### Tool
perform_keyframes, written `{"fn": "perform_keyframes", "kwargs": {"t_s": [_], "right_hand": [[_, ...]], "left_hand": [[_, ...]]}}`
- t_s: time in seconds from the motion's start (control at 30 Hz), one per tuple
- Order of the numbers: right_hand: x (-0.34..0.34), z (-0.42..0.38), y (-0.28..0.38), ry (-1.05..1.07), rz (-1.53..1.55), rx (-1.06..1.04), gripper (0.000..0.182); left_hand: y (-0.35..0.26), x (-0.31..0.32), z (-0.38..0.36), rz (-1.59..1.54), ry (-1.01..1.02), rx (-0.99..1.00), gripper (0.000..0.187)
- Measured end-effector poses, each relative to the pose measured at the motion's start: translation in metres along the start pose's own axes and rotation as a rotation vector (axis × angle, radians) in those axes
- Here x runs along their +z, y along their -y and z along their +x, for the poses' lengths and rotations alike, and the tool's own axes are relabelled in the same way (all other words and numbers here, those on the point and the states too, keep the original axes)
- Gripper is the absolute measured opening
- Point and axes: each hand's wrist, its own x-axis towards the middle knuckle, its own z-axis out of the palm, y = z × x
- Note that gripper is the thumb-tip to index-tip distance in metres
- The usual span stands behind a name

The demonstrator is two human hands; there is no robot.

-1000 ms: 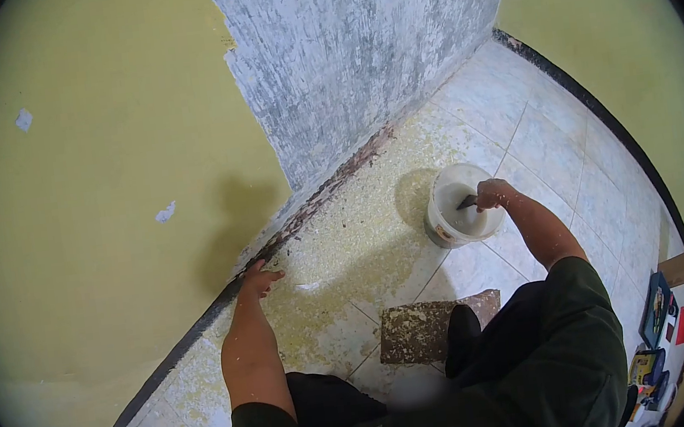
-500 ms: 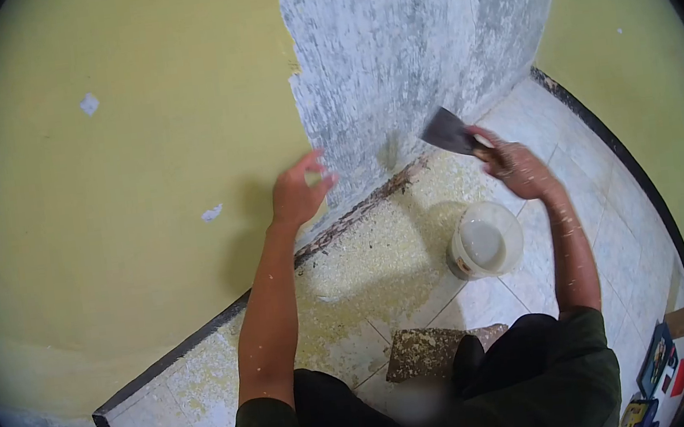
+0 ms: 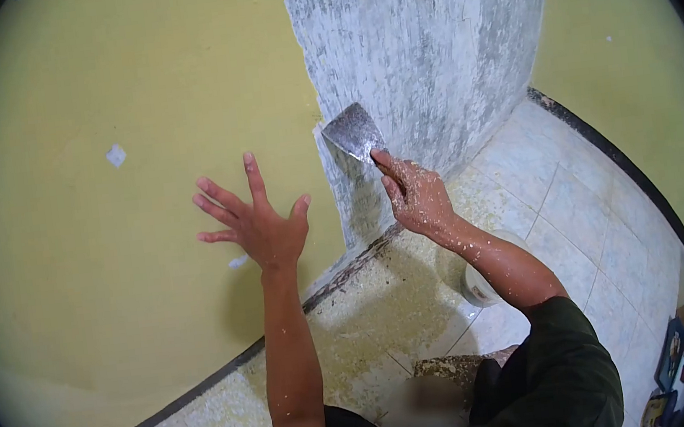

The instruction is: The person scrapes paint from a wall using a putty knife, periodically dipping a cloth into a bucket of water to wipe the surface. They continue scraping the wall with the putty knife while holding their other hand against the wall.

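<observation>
My right hand (image 3: 423, 197), speckled with pale flakes, grips a wide-bladed paint scraper (image 3: 356, 132) by its handle. The blade's left corner is at the ragged edge where yellow paint meets the bare grey-white wall patch (image 3: 416, 45). Spread-fingered, my left hand (image 3: 264, 229) is over the yellow wall (image 3: 167, 233), left of that edge, and holds nothing. Below my right forearm stands a whitish plastic bucket (image 3: 479, 289), largely hidden by the arm.
Yellow paint flakes (image 3: 368, 295) litter the tiled floor (image 3: 566, 213) along the dark baseboard (image 3: 201, 385). A flake-covered brown block (image 3: 444, 366) lies near my legs. At the lower right are several coloured items (image 3: 674, 353). Another yellow wall (image 3: 636, 53) rises on the right.
My right hand has carried the scraper left and slightly up to the paint edge, its arm now covering most of the bucket. My left hand has moved left and spread its fingers.
</observation>
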Motion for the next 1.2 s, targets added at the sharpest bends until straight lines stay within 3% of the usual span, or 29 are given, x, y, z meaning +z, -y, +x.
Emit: {"fn": "perform_keyframes", "kwargs": {"t_s": [0.07, 0.23, 0.37, 0.43, 0.57, 0.67, 0.8, 0.93, 1.07, 1.2], "right_hand": [[0.000, 0.005, 0.008, -0.046, -0.050, -0.026, 0.042], [0.015, 0.008, 0.021, -0.166, 0.152, -0.021, 0.046], [0.007, 0.040, 0.061, -0.236, 0.170, -0.024, 0.046], [-0.011, 0.069, 0.095, -0.287, 0.352, 0.000, 0.047], [0.042, -0.001, 0.041, -0.303, 0.244, 0.046, 0.044], [0.022, 0.018, 0.060, -0.312, 0.213, 0.060, 0.044], [-0.013, 0.026, 0.085, -0.163, 0.180, 0.194, 0.044], [0.011, 0.013, 0.070, -0.235, 0.165, 0.145, 0.044], [-0.014, 0.041, 0.094, -0.244, 0.201, 0.148, 0.044], [0.034, -0.001, 0.042, -0.318, 0.226, 0.064, 0.046]], "left_hand": [[-0.001, 0.004, 0.003, 0.010, -0.013, 0.008, 0.118], [-0.006, 0.008, 0.006, 0.023, 0.038, -0.079, 0.123], [-0.005, 0.018, 0.003, 0.025, -0.077, -0.026, 0.126], [0.001, 0.013, 0.000, 0.020, -0.112, 0.027, 0.126], [0.007, 0.007, -0.001, -0.032, -0.039, 0.044, 0.127], [0.005, 0.005, 0.002, -0.022, -0.008, 0.045, 0.127], [0.007, -0.001, -0.002, -0.041, 0.005, 0.065, 0.129], [0.003, -0.007, 0.001, -0.031, 0.090, 0.005, 0.129], [0.004, -0.016, -0.005, -0.023, 0.158, -0.011, 0.130], [0.002, -0.022, 0.000, -0.026, 0.188, -0.004, 0.132]]}}
